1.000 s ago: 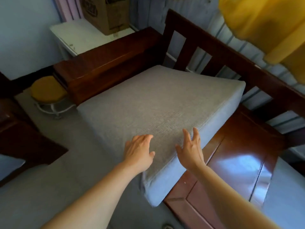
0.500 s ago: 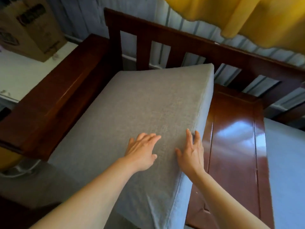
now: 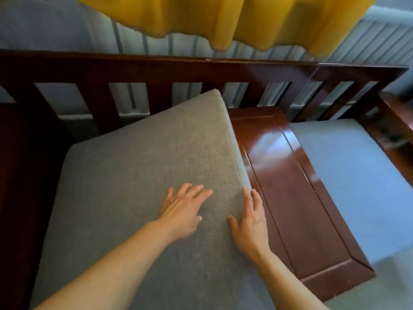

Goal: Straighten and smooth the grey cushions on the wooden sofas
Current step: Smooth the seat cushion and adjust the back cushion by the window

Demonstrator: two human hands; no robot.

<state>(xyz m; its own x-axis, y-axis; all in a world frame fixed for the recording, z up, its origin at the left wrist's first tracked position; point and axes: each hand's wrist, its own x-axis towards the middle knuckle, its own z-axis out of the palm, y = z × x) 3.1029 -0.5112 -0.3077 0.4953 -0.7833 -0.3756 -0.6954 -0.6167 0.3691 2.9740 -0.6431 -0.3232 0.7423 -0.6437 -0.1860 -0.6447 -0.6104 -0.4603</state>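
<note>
A large grey cushion (image 3: 134, 175) lies on the dark wooden sofa (image 3: 201, 70), turned slightly so its far right corner points at the slatted backrest. My left hand (image 3: 182, 211) rests flat on the cushion's top, fingers straight and spread. My right hand (image 3: 251, 222) lies along the cushion's right edge, fingers straight against the side seam and thumb on top. A second grey cushion (image 3: 348, 175) sits on the seat at the right.
Between the two cushions is a glossy wooden panel (image 3: 295, 198) of the sofa. A yellow curtain (image 3: 223, 16) hangs above the backrest, over a pale ribbed wall. The left armrest (image 3: 24, 164) is dark wood. Grey floor shows at the lower right.
The view has swung right and forward, bringing the second cushion and more backrest into sight. Both hands stay on the cushion's near right part, which now sits closer to the backrest.
</note>
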